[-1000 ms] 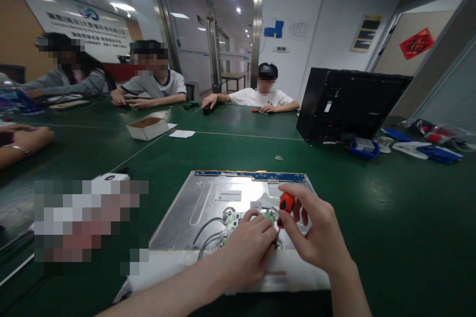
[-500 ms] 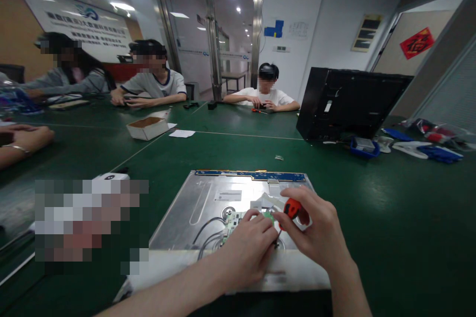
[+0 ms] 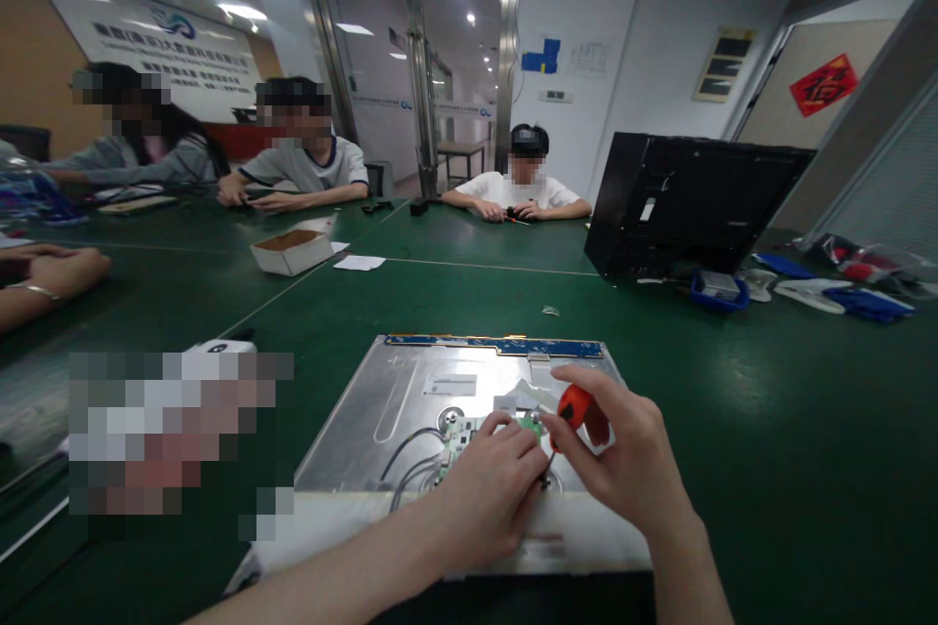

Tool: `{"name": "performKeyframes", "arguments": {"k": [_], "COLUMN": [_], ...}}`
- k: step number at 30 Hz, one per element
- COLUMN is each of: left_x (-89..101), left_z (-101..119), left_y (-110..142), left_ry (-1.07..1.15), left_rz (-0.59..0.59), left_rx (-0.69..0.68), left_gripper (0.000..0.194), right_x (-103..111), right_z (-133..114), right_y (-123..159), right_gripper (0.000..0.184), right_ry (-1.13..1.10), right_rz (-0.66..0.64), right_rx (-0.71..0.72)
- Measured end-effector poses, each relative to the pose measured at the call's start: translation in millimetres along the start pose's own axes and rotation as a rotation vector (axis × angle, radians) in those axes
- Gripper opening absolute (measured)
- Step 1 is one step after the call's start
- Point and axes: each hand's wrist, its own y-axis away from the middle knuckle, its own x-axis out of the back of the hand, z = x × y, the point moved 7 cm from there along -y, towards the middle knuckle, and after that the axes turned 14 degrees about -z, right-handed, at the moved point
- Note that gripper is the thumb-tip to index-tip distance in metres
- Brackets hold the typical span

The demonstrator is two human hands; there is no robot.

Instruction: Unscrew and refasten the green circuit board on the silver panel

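My right hand [image 3: 622, 444] holds a screwdriver [image 3: 574, 406] by its orange and black handle, between thumb and fingers. Its thin shaft slants down to a round mount near the lower right of a green circuit board [image 3: 460, 432]. My left hand [image 3: 502, 479] lies over this board with its fingers curled beside the shaft; what they grip, if anything, is hidden. Under both hands a flat metal display panel [image 3: 352, 439] rests on the table, with a blue circuit strip [image 3: 469, 346] along its far edge. Dark cables [image 3: 403, 459] run from the board's left side.
A black monitor [image 3: 689, 205] stands at the right behind a small blue tray [image 3: 719, 291] and gloves [image 3: 865, 298]. An open white box [image 3: 291, 252] sits left of centre on the green table [image 3: 454, 298]. Several co-workers sit around the table, one person [image 3: 517, 190] directly opposite.
The screwdriver handle has turned a little in my right hand, showing more orange. My left hand keeps its place. The co-worker opposite has shifted a hand slightly.
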Motion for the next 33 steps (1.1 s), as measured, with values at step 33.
{"name": "performKeyframes", "arguments": {"k": [33], "left_x": [1.6], "left_z": [0.5], "left_y": [-0.4], "left_ry": [0.001], "left_rz": [-0.003], "left_rx": [0.011], "left_gripper": [0.022], "right_x": [-5.4], "right_z": [4.2], "right_y": [-1.4], "right_gripper": [0.041], "right_ry": [-0.033], "right_rz": [-0.040], "right_rx": [-0.005]}}
